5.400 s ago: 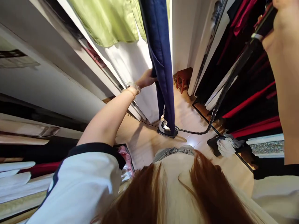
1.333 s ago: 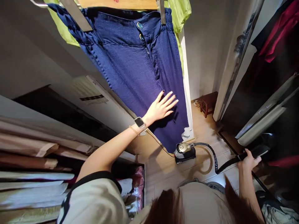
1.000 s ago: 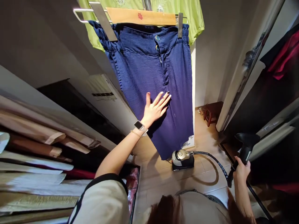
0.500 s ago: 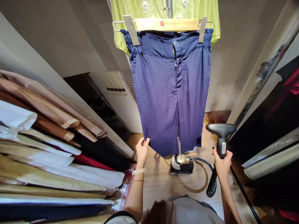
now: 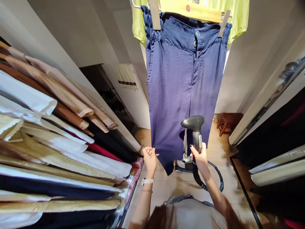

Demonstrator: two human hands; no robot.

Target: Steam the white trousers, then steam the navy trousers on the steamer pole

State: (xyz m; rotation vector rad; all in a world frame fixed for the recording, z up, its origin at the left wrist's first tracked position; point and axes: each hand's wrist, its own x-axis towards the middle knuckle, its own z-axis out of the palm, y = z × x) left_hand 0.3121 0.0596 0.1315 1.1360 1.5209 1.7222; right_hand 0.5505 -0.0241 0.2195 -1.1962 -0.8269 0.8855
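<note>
Navy trousers (image 5: 171, 82) hang by two clips from a pale wooden hanger (image 5: 202, 12), in front of a lime-green top (image 5: 239, 19). My left hand (image 5: 150, 157) pinches the outer edge of the left trouser leg near its hem and draws the cloth outward. In my right hand (image 5: 200, 156) is the handle of a garment steamer head (image 5: 193, 122), held upright. The dark head is in front of the right leg's lower part; whether it touches the cloth I cannot tell. Its ribbed hose (image 5: 218, 171) loops down toward the steamer base (image 5: 183, 166) on the floor.
Racks of hanging clothes (image 5: 59, 159) line the left side, and dark garments (image 5: 274, 136) hang on the right. A reddish-brown stool (image 5: 230, 122) stands behind, to the right. A cream cloth with a dark stripe (image 5: 125, 76) hangs at the back left. The floor (image 5: 164, 190) is light tile.
The steamer head has moved left in my right hand, to in front of the trousers. My left hand now pulls the hem taut into a point. The camera view has shifted.
</note>
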